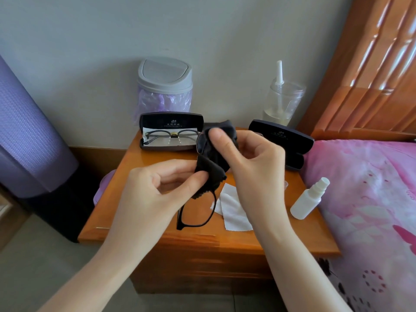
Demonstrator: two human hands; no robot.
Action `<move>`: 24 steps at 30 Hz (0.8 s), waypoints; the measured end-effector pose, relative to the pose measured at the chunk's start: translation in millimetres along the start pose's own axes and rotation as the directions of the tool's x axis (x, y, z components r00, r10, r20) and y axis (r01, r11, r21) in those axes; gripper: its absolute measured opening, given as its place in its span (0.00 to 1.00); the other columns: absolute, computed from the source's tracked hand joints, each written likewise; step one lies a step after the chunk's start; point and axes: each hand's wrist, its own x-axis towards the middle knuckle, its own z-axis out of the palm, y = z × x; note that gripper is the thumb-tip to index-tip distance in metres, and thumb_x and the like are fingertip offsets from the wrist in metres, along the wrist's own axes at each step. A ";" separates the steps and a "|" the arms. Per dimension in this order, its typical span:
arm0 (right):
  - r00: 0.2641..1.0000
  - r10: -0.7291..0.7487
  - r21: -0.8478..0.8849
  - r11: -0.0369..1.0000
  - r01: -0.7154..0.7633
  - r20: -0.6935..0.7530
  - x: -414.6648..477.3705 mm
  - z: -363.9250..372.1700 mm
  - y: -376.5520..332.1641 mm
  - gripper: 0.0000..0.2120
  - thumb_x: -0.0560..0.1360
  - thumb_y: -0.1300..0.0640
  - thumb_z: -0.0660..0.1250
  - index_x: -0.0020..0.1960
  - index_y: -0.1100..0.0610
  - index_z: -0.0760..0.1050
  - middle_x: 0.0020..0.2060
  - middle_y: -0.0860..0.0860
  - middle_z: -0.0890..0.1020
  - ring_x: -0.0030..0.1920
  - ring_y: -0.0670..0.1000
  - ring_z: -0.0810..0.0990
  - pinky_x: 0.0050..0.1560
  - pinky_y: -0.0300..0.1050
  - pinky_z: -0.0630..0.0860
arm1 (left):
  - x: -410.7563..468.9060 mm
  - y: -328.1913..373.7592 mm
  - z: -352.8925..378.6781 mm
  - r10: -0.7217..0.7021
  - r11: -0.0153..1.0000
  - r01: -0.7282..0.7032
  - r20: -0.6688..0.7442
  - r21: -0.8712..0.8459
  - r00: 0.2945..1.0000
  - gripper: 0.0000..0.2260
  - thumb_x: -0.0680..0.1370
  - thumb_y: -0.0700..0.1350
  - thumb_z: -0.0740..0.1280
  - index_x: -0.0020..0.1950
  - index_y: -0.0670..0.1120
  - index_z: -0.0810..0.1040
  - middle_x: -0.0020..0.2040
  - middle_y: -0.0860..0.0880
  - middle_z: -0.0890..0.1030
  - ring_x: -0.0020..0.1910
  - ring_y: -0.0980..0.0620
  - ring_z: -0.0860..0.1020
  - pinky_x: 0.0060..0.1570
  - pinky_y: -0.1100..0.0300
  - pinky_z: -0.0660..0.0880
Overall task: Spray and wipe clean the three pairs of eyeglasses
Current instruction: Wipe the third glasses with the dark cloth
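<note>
1. A pair of glasses is held up over the middle of the nightstand [144,163], almost wholly wrapped in a black cloth [213,152]; only a thin strip of lens rim shows at the cloth's left edge.
2. The right hand [252,161] pinches the cloth over a lens between thumb and fingers. The left hand [162,188] has its thumb and forefinger pressed together on the cloth's lower corner, the other fingers curled in.
3. This pair is judged to be mid-wipe, so the spraying for it is probably done.
4. A black-framed pair [198,212] lies loose near the front edge, partly on a white cloth [234,208]. Whether it is cleaned already cannot be told.
5. A thin-rimmed pair [172,137] sits in an open case [171,131] at the back left edge, either finished or not yet begun.
6. A second open case [286,143] at the back right edge looks empty, likely the home of the held pair.
7. The white spray bottle [309,199] lies on its side near the right edge, beside the pink bedding [371,188].
8. At least one pair is underway; two others remain uncertain.
</note>
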 end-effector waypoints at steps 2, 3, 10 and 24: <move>1.000 -0.011 -0.025 1.000 0.011 -0.001 1.7 0.4 1.2 0.09 0.76 0.55 0.68 0.39 0.56 0.81 0.25 0.41 0.77 0.28 0.41 0.74 0.31 0.29 0.67 | 0.7 -1.4 0.0 -0.015 1.000 0.015 -0.010 -0.020 1.000 0.09 0.70 0.43 0.70 0.48 0.53 0.83 0.40 0.61 0.85 0.43 0.64 0.83 0.39 0.76 0.75; 1.000 -0.005 -0.038 0.999 0.006 0.006 2.5 0.0 2.5 0.11 0.77 0.55 0.66 0.37 0.54 0.79 0.23 0.39 0.75 0.27 0.40 0.72 0.30 0.28 0.66 | 1.0 -2.0 0.2 -0.025 0.999 0.025 -0.012 -0.039 1.000 0.09 0.71 0.42 0.70 0.48 0.52 0.83 0.40 0.60 0.85 0.42 0.63 0.83 0.39 0.75 0.75; 0.975 0.057 0.047 0.997 -0.068 0.214 0.3 -8.4 9.2 0.09 0.77 0.62 0.66 0.56 0.59 0.78 0.39 0.42 0.82 0.41 0.38 0.81 0.41 0.31 0.75 | 5.2 -2.9 0.5 -0.102 0.973 0.089 -0.054 -0.215 0.993 0.08 0.71 0.40 0.70 0.46 0.51 0.84 0.38 0.54 0.86 0.40 0.59 0.84 0.37 0.75 0.74; 1.000 -0.017 0.003 1.000 0.017 0.021 -2.3 3.1 1.2 0.09 0.73 0.54 0.71 0.40 0.60 0.80 0.29 0.51 0.80 0.32 0.50 0.78 0.31 0.38 0.73 | -1.0 -0.2 2.6 -0.016 0.995 0.015 -0.012 -0.096 1.000 0.08 0.69 0.44 0.69 0.46 0.55 0.82 0.40 0.62 0.85 0.43 0.65 0.83 0.40 0.77 0.73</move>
